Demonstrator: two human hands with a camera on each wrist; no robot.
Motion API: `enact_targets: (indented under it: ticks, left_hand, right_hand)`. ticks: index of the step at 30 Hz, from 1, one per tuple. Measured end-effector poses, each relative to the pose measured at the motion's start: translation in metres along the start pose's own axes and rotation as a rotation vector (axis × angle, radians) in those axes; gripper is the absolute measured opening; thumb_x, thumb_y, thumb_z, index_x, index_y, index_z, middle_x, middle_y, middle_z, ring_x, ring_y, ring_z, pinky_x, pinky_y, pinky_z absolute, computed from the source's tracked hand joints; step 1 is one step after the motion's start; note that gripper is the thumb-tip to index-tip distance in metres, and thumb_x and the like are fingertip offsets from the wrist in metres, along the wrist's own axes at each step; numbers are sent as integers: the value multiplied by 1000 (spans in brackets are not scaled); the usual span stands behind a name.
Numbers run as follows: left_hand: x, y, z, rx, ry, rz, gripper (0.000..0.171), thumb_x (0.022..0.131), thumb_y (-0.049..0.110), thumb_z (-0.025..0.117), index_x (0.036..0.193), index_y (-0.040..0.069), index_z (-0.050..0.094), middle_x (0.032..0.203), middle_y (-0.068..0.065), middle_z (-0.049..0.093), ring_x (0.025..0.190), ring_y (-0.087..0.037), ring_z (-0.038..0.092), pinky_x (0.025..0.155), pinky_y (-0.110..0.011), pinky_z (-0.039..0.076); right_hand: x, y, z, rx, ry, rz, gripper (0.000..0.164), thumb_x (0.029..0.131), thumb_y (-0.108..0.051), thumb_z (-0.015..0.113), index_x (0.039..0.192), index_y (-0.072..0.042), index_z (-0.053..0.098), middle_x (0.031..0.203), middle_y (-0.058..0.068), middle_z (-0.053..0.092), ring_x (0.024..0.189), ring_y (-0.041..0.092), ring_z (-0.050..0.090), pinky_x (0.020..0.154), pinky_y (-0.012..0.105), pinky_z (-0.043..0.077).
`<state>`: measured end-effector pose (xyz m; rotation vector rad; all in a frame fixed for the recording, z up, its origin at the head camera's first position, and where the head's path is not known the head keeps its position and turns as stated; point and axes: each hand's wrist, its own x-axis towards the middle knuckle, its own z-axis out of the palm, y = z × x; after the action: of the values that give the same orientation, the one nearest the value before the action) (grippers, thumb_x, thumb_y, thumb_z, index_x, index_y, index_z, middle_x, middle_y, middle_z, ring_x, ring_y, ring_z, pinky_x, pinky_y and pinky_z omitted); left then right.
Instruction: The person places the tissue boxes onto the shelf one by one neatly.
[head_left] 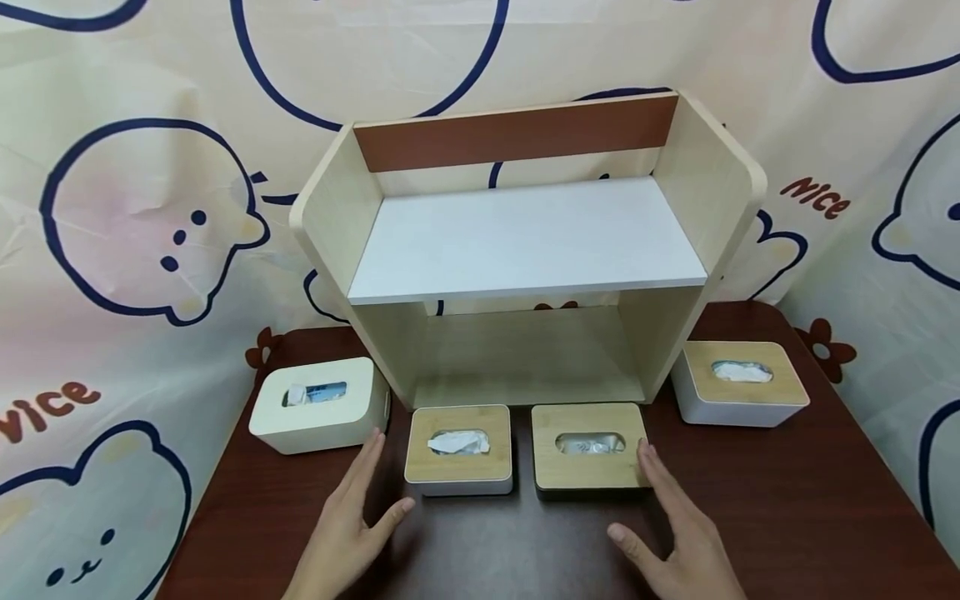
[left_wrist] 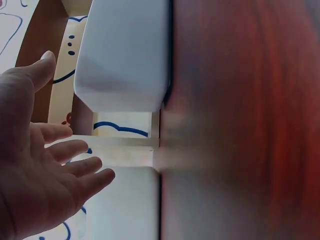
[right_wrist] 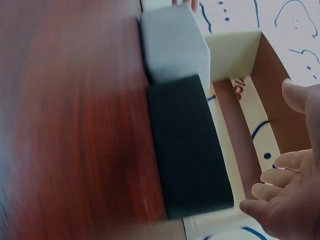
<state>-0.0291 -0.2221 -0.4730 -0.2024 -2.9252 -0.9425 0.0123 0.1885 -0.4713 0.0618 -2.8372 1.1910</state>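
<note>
Four tissue boxes stand on a dark wooden table (head_left: 787, 517) before a wooden shelf unit (head_left: 525, 242). A cream box (head_left: 318, 406) is at the left, a white-based bamboo-lidded box (head_left: 459, 450) and a black-based one (head_left: 588, 450) are in the middle, and another white-based one (head_left: 738, 383) is at the right. My left hand (head_left: 367, 492) hovers open between the cream box and the middle-left box. My right hand (head_left: 660, 500) is open at the black box's right side. The left hand (left_wrist: 50, 165) faces a white box side (left_wrist: 125, 55). The right hand (right_wrist: 285, 200) is beside the black box (right_wrist: 190, 150).
The shelf unit has a white board (head_left: 525, 233) above an open lower bay (head_left: 525, 358). A cartoon-print cloth (head_left: 135, 233) hangs behind and around the table. Bare tabletop lies in front of the boxes, between my hands.
</note>
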Motion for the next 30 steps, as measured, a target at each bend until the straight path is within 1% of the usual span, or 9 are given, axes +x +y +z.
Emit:
enact_targets:
  ticks: [1, 3, 5, 7, 10, 13, 19, 26, 30]
  left_hand:
    - [0, 0, 1, -11, -8, -6, 96, 98, 41, 80, 173, 19, 24, 177, -14, 30, 156, -41, 43, 114, -64, 50]
    - [-1, 1, 3, -24, -22, -19, 95, 98, 43, 79, 173, 20, 25, 177, -14, 32, 156, -40, 43, 115, -65, 49]
    - [-1, 1, 5, -36, -22, -28, 94, 99, 44, 78, 173, 21, 26, 176, -14, 34, 156, -40, 43, 116, -66, 48]
    - [-2, 2, 6, -39, -9, -30, 93, 98, 44, 79, 172, 20, 27, 175, -14, 36, 155, -40, 45, 116, -66, 48]
    - [-4, 2, 8, -43, 26, -21, 91, 97, 41, 81, 170, 20, 33, 172, -12, 41, 153, -37, 48, 115, -65, 50]
    - [-6, 3, 10, -54, 59, -9, 88, 95, 37, 84, 168, 21, 38, 170, -8, 46, 151, -32, 51, 114, -62, 51]
    - [-8, 5, 15, -93, 93, -15, 81, 93, 33, 86, 164, 20, 48, 164, -2, 54, 148, -26, 55, 110, -60, 55]
    - [-8, 5, 19, -228, 55, -66, 79, 94, 29, 86, 162, 21, 49, 163, -8, 55, 141, -31, 62, 106, -45, 61]
    - [-7, 6, 20, -272, 43, -83, 79, 93, 27, 86, 162, 20, 48, 163, -10, 54, 139, -34, 63, 107, -46, 60]
  right_hand:
    - [-1, -3, 3, 13, 22, -11, 98, 94, -47, 82, 172, -34, 25, 176, 2, 34, 152, -18, 19, 108, -9, 11]
    - [-3, -7, 9, 51, 60, -47, 95, 93, -40, 86, 170, -33, 32, 172, 2, 43, 146, -24, 22, 109, -9, 15]
    - [-4, -10, 15, 99, 93, -87, 93, 90, -31, 89, 168, -31, 38, 167, 3, 50, 143, -25, 29, 110, -7, 21]
    - [-6, -12, 21, 175, 110, -130, 91, 88, -21, 91, 166, -27, 43, 164, 6, 54, 143, -20, 37, 112, -3, 29]
    - [-6, -16, 29, 323, 101, -173, 88, 87, -9, 90, 163, -20, 48, 162, 12, 55, 144, -13, 45, 111, 3, 41]
    - [-7, -20, 37, 466, 79, -202, 84, 87, 0, 88, 161, -14, 51, 160, 19, 56, 144, -7, 50, 111, 11, 48]
    - [-7, -29, 58, 631, 45, -190, 73, 89, 5, 83, 155, -10, 57, 154, 21, 61, 143, 0, 57, 110, 21, 54]
    - [-6, -41, 84, 718, 30, -129, 64, 91, 6, 81, 151, -8, 62, 151, 21, 64, 140, 2, 60, 109, 27, 56]
    - [-3, -46, 95, 768, 25, -104, 63, 92, 6, 79, 151, -2, 60, 152, 26, 61, 139, 1, 59, 110, 28, 56]
